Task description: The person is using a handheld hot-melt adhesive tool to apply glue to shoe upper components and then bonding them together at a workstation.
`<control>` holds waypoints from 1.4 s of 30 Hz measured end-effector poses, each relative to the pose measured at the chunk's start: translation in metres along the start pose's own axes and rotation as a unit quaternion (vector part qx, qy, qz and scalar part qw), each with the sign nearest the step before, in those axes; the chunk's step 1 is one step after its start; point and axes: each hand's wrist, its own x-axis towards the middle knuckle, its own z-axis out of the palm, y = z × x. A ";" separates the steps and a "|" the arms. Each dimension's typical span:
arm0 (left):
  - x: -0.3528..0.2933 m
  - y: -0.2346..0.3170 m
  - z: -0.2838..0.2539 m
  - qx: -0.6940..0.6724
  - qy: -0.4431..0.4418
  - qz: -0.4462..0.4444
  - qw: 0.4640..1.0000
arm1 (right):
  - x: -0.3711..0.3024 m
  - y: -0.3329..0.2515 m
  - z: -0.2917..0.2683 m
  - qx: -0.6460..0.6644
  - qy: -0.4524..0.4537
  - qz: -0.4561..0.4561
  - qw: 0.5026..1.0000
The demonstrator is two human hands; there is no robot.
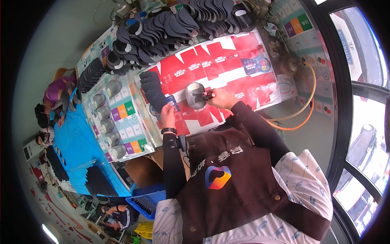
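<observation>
My right hand (221,99) is closed at the side of a rounded grey cup-like thing (196,96) with a pale oval at its top. A dark part, like a handle, shows at the fingers. To the left, my left hand (167,116) has its fingertips drawn together by the lower end of a fanned stack of dark flat pieces (153,90). What those fingers hold, if anything, I cannot make out. Under both hands lies a red and white printed sheet (191,59) on the bench.
Many dark curved pieces (178,24) line the bench's far side. Several grey domed pieces (106,125) stand at left. Beyond is a blue-covered table (75,138) with people beside it. A blue crate (148,199) sits low left; orange and yellow hoses (310,97) loop at right.
</observation>
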 end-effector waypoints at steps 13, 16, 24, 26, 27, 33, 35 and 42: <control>0.052 -0.016 0.038 0.285 -0.026 0.078 0.955 | -0.013 -0.001 -0.021 0.001 -0.017 0.001 1.000; 0.042 0.003 0.061 0.330 -0.031 0.104 0.938 | -0.028 0.040 -0.033 0.018 0.081 -0.014 0.996; 0.033 0.024 0.090 0.427 -0.041 0.176 0.886 | -0.055 0.053 -0.036 0.143 0.107 0.019 0.984; 0.007 0.046 0.079 0.393 -0.006 0.258 0.883 | -0.065 0.037 -0.038 0.193 0.108 0.028 0.975; 0.003 0.051 0.061 0.373 0.012 0.276 0.886 | -0.074 0.014 -0.038 0.196 0.097 0.080 0.973; 0.030 0.073 -0.140 -0.087 -0.105 0.100 0.986 | -0.094 -0.012 -0.043 0.181 0.144 0.053 0.971; 0.055 0.049 -0.208 -0.241 -0.034 0.105 0.964 | -0.092 -0.028 -0.035 0.184 0.153 0.056 0.969; 0.151 -0.012 -0.319 -0.392 0.165 0.104 0.899 | -0.080 -0.041 -0.015 0.151 0.128 0.084 0.977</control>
